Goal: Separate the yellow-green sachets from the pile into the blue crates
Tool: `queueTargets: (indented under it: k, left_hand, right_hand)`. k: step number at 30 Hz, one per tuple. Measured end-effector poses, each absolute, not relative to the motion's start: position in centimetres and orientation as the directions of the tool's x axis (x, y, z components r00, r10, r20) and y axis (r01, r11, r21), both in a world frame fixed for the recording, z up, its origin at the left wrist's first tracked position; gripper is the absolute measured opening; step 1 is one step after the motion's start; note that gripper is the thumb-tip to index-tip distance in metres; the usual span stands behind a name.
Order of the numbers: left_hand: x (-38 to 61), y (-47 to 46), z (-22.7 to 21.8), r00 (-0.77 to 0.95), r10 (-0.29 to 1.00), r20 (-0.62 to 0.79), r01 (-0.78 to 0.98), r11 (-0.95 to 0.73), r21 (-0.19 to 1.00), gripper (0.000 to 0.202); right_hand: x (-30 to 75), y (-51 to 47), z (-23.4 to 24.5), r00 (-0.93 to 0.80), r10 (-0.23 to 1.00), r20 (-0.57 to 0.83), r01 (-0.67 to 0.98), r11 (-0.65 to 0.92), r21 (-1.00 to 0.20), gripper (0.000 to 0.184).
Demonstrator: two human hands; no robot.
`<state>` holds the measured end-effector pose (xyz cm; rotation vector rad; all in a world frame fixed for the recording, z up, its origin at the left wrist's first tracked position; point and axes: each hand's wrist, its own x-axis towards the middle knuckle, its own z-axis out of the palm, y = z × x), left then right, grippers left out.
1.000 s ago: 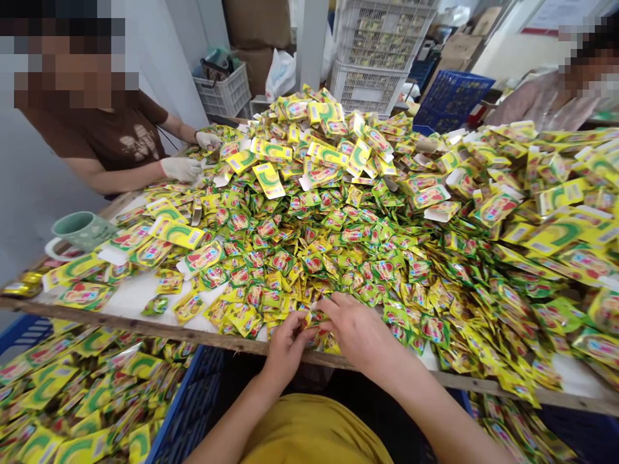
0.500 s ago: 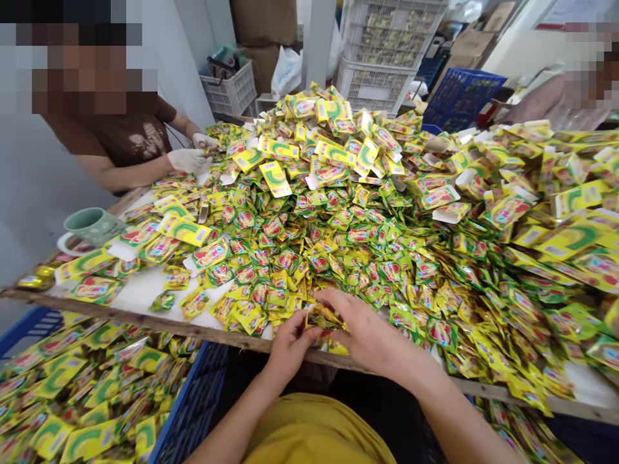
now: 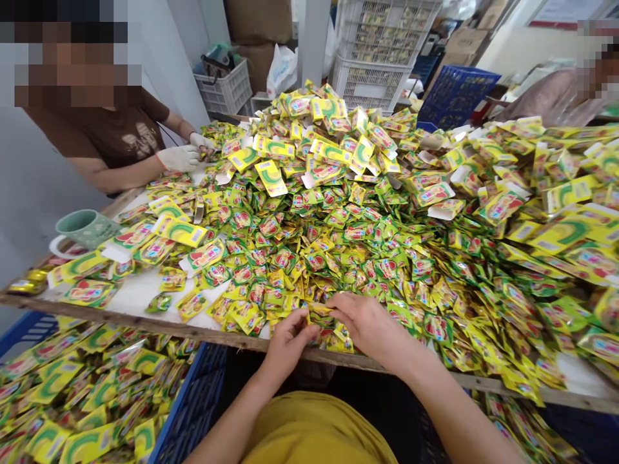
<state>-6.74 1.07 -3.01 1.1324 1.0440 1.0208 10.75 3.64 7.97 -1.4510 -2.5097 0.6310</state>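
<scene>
My left hand [image 3: 289,340] and my right hand [image 3: 363,322] meet at the near edge of the table [image 3: 140,293]. Between their pinched fingertips they hold a small stack of yellow-green sachets [image 3: 321,310], the fingers of both hands closed on it. A huge heap of the same small sachets [image 3: 348,251] covers the table just beyond my hands. Flat yellow cartons [image 3: 271,177] are piled at the far side and to the right.
A person in a brown shirt with white gloves [image 3: 180,158] works at the far left. A green mug [image 3: 82,227] stands at the left table edge. A blue crate [image 3: 181,412] of filled cartons sits below left. White crates [image 3: 372,58] and a blue crate [image 3: 457,93] stand behind. Another person [image 3: 565,96] is at the far right.
My hands lifted the stack slightly half a second ago and have now lowered it to the table edge, squaring it between the fingertips. The gloved person's hands shifted a little.
</scene>
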Motion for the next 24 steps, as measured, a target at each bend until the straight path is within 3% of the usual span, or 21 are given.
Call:
queueTargets:
  k: [4, 10, 13, 17, 21, 24]
  left_hand:
    - [-6.9, 1.0, -2.9, 0.224, 0.967, -0.118, -0.093, 0.142, 0.985, 0.028]
    - [-6.9, 1.2, -2.1, 0.251, 0.958, -0.139, -0.154, 0.181, 0.971, 0.027]
    - [-6.8, 1.3, -2.3, 0.239, 0.961, -0.136, -0.15, 0.175, 0.973, 0.029]
    - [-7.0, 1.3, -2.7, 0.234, 0.966, -0.106, -0.073, 0.126, 0.989, 0.03]
    - [-7.3, 1.2, -2.5, 0.256, 0.962, -0.09, -0.033, 0.102, 0.994, 0.025]
    - [-7.6, 1.2, -2.2, 0.281, 0.953, -0.116, -0.034, 0.131, 0.991, 0.028]
  right_hand:
    - [10.5, 3.5, 6.0, -0.36, 0.932, 0.041, 0.767, 0.321, -0.556, 0.019]
    - [10.2, 3.2, 5.6, -0.392, 0.898, 0.199, 0.696, 0.431, -0.574, 0.017]
    - [10.6, 3.2, 5.8, -0.447, 0.884, 0.138, 0.662, 0.431, -0.614, 0.02]
    - [10.5, 3.0, 5.9, -0.457, 0.883, 0.108, 0.663, 0.419, -0.621, 0.011]
    - [9.5, 2.7, 5.6, -0.508, 0.861, -0.005, 0.73, 0.427, -0.533, 0.022]
    - [9.7, 2.4, 5.0, -0.527, 0.849, -0.039, 0.697, 0.405, -0.592, 0.028]
